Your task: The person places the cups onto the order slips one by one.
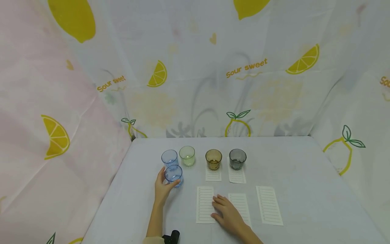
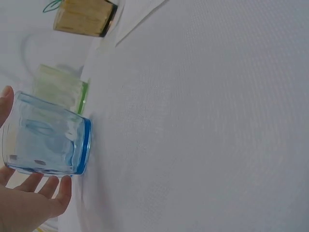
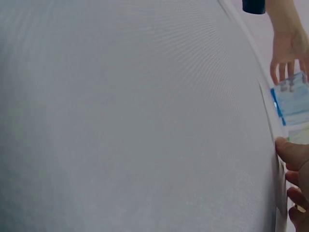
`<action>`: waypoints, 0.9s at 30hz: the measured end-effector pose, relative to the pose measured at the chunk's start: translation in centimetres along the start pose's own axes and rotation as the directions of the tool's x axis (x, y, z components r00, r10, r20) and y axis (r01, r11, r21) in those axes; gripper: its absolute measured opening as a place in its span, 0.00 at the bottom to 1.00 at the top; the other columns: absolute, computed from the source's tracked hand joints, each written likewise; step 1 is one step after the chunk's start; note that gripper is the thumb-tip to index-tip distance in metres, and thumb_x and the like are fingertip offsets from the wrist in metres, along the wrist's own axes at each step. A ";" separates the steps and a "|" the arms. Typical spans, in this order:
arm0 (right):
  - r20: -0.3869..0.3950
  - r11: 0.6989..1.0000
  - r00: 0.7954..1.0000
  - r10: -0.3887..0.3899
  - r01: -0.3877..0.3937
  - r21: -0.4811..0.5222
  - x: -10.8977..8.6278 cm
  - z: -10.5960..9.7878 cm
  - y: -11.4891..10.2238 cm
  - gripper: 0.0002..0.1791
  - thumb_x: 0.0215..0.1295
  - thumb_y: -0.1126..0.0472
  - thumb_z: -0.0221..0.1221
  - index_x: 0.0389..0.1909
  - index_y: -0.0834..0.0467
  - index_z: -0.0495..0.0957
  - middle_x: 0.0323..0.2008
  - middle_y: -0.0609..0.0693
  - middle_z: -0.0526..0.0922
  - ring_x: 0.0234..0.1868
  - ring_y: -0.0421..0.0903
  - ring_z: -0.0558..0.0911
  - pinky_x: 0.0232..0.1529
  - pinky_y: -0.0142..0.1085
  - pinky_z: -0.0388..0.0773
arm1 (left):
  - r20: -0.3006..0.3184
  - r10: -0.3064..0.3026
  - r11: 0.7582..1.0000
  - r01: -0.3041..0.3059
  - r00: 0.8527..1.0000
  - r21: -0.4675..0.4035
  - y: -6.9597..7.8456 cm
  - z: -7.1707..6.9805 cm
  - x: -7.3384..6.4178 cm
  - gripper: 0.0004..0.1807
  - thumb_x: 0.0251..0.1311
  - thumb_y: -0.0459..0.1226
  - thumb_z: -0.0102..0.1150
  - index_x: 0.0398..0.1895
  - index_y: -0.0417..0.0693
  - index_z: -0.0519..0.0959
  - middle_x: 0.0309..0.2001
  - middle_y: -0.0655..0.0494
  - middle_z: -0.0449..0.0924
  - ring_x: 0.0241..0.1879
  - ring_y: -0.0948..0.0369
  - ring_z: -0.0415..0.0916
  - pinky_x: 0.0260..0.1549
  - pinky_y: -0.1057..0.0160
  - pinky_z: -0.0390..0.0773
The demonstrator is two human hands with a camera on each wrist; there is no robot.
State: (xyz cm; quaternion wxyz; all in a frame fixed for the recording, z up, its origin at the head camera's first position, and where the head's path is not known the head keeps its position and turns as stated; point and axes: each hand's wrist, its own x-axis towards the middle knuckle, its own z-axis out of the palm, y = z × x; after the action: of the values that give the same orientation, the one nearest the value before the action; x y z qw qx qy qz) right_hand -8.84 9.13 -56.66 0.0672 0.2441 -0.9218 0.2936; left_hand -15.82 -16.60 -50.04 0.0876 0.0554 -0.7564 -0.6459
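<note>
My left hand grips a clear blue glass, the thumb on one side and the fingers on the other. In the left wrist view the blue glass is upright relative to the table; I cannot tell whether its base touches the cloth. Just behind it stands a second blue glass, with a pale green glass beside that one. My right hand rests by the left and middle lined paper slips, its fingers loosely bent and holding nothing. The right wrist view shows its thumb and fingertips at the edge.
An amber glass and a grey glass stand at the back, each at the far end of a paper slip. Three lined slips lie nearer: left, middle and right. Patterned cloth walls enclose the white table.
</note>
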 end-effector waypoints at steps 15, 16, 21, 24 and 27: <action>-0.159 0.981 0.972 -0.175 0.160 -0.107 0.2 2.2 -0.8 0.28 0.53 0.43 0.64 0.45 0.64 0.82 0.52 0.60 0.79 0.56 0.57 0.76 0.53 0.53 0.73 | 0.016 -0.023 0.999 0.023 1.000 0.029 -0.1 0.2 0.0 0.46 0.46 0.27 0.68 0.68 0.27 0.54 0.68 0.28 0.52 0.66 0.34 0.51 0.63 0.40 0.58; -0.148 0.982 0.974 -0.169 0.153 -0.114 0.2 2.3 -0.8 0.27 0.54 0.44 0.64 0.44 0.64 0.82 0.52 0.59 0.79 0.56 0.57 0.76 0.53 0.53 0.73 | 0.016 -0.026 0.999 0.026 1.000 0.029 -0.2 0.2 0.0 0.46 0.46 0.27 0.68 0.68 0.28 0.53 0.68 0.28 0.52 0.66 0.34 0.52 0.63 0.40 0.58; -0.097 0.990 0.989 -0.114 0.104 -0.099 0.2 2.2 -1.1 0.20 0.56 0.52 0.64 0.44 0.63 0.82 0.53 0.59 0.79 0.57 0.57 0.75 0.55 0.53 0.72 | 0.016 -0.038 0.999 0.038 0.999 0.037 -0.9 0.2 0.3 0.47 0.46 0.28 0.69 0.68 0.28 0.53 0.67 0.27 0.52 0.65 0.33 0.53 0.62 0.38 0.60; -0.083 0.993 0.993 -0.090 0.083 -0.078 0.4 2.0 -1.2 0.18 0.57 0.57 0.63 0.45 0.64 0.81 0.53 0.59 0.79 0.57 0.57 0.75 0.56 0.52 0.72 | 0.015 -0.046 0.998 0.046 0.999 0.035 -2.2 0.1 0.8 0.49 0.45 0.30 0.71 0.69 0.30 0.53 0.67 0.28 0.53 0.64 0.33 0.54 0.61 0.39 0.61; -0.073 0.997 0.995 -0.068 0.064 -0.051 0.4 1.8 -1.2 0.18 0.56 0.58 0.64 0.45 0.65 0.81 0.53 0.59 0.79 0.57 0.57 0.75 0.57 0.52 0.72 | 0.008 -0.054 0.998 0.054 0.998 0.022 -3.7 0.1 1.3 0.50 0.45 0.31 0.72 0.70 0.34 0.53 0.68 0.31 0.53 0.65 0.36 0.55 0.61 0.41 0.62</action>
State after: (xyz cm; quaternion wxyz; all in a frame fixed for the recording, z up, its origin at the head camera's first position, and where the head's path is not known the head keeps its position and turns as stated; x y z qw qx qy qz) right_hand -8.60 7.03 -57.42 0.1171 0.2617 -0.9169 0.2776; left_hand -17.24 -17.39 -53.64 0.0662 0.0741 -0.7620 -0.6399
